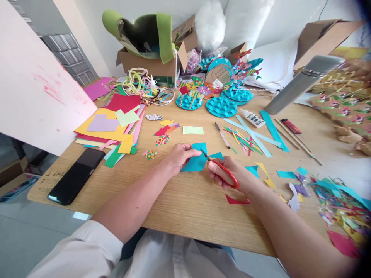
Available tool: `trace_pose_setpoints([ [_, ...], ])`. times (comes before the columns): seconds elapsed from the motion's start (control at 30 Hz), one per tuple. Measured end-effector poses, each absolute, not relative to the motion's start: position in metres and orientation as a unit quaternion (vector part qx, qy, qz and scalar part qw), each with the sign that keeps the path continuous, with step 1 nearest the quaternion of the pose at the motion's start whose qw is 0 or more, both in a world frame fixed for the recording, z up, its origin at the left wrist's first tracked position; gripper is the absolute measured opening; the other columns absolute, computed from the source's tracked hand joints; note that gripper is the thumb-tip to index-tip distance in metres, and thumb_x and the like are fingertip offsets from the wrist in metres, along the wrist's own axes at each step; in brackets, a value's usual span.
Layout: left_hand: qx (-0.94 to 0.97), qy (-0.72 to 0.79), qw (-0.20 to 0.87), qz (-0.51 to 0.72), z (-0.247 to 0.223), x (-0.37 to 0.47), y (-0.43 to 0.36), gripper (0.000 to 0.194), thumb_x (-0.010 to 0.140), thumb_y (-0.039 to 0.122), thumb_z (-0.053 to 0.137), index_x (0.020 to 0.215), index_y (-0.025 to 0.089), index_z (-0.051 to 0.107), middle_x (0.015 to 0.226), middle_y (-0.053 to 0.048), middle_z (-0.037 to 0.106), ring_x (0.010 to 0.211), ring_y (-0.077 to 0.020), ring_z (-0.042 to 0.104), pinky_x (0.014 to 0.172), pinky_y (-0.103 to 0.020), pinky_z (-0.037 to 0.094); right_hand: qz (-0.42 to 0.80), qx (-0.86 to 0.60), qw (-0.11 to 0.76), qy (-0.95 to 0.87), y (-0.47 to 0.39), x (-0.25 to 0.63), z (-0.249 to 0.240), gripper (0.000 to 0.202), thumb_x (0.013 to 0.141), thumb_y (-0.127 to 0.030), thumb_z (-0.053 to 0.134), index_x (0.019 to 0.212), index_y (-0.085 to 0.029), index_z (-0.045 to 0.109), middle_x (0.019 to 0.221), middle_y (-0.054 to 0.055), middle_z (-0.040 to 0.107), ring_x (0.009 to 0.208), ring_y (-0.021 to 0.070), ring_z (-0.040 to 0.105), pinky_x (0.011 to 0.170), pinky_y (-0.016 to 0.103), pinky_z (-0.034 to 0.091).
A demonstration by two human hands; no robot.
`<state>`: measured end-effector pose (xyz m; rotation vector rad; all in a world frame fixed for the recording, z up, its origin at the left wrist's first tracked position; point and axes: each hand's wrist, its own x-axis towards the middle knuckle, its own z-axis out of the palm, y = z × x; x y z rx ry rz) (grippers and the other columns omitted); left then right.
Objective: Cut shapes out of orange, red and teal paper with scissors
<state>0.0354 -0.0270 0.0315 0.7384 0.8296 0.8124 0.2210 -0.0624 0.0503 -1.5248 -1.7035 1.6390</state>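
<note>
A small piece of blue paper (194, 164) is pinched in my left hand (181, 157), thumb on top, just above the wooden table. My right hand (224, 172) is closed round the red handles of a pair of scissors (230, 177). Their dark blades lie at the right edge of the blue paper, pointing up and left. Another blue scrap (216, 155) shows just beyond the scissors. A pale green slip of paper (193, 130) with a faint drawn outline lies past my hands, near a pen (222, 136).
A phone (77, 175) and stacked coloured paper (110, 125) lie left. Paper scraps (342, 204) heap at the right. Glue (252, 118), thin paper strips (243, 141) and a grey flask (304, 85) stand or lie beyond my right hand. Blue egg-carton crafts (222, 107) sit at the back.
</note>
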Motion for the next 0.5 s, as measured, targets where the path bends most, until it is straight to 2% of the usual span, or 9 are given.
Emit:
trace_pose_setpoints([
  [0.5,0.34,0.388,0.759,0.397,0.0284,0.0352,-0.0257,0.03,0.053,0.029,0.084,0.061,0.013,0.06,0.056,-0.001,0.06,0.05,-0.0104,0.053,0.054,-0.025,0.044,0.58,-0.529,0.157,-0.599,-0.0627,0.221,0.0515,0.049,0.081,-0.063,0.063,0.065,-0.018,0.053,0.048,-0.002,0.054,0.038,0.0073,0.045,0.039,0.02,0.029],
])
